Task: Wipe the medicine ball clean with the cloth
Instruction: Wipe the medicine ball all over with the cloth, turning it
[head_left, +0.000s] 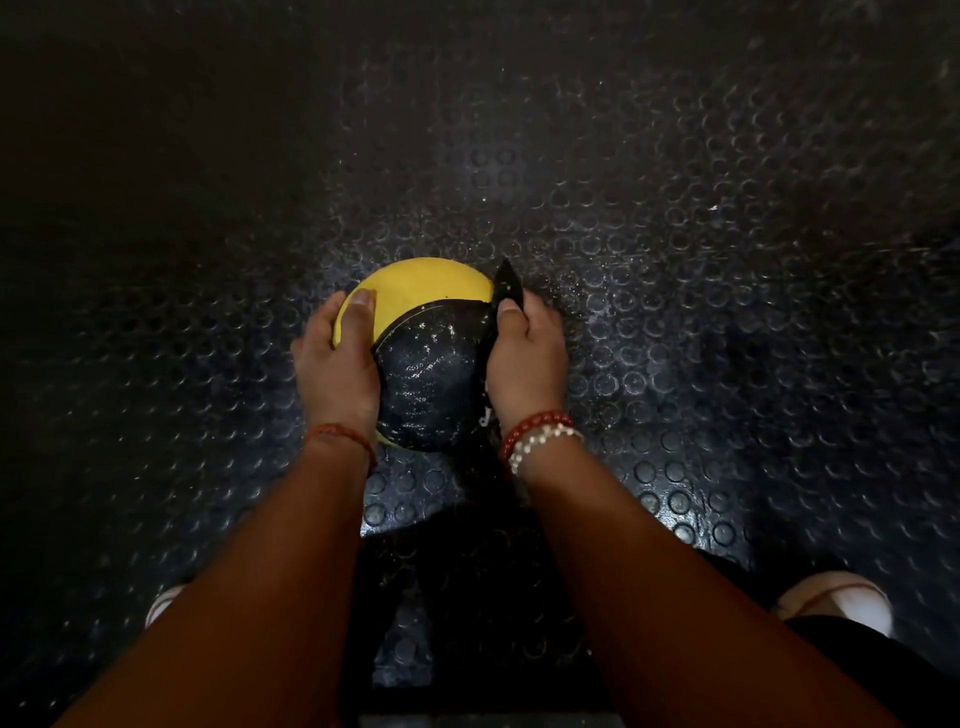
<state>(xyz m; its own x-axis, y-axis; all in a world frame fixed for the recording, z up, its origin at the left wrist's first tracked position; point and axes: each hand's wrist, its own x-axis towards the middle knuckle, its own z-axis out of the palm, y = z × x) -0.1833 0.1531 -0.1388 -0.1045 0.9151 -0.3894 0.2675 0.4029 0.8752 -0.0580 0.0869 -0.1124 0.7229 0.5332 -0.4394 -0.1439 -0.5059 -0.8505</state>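
A yellow and black medicine ball (421, 322) sits on the dark studded floor, straight below me. My left hand (337, 364) holds its left side, thumb laid over the yellow panel and fingers curled round the ball. My right hand (527, 353) is against the ball's right side and grips a dark cloth (509, 288), whose pointed corner sticks up above the thumb. The black panel facing me glistens with wet specks. Most of the cloth is hidden under my right palm.
The black rubber floor (675, 260) with raised round studs spreads all around, dim toward the edges. My two light shoes (841, 603) stand at the lower left and lower right, on either side of my forearms.
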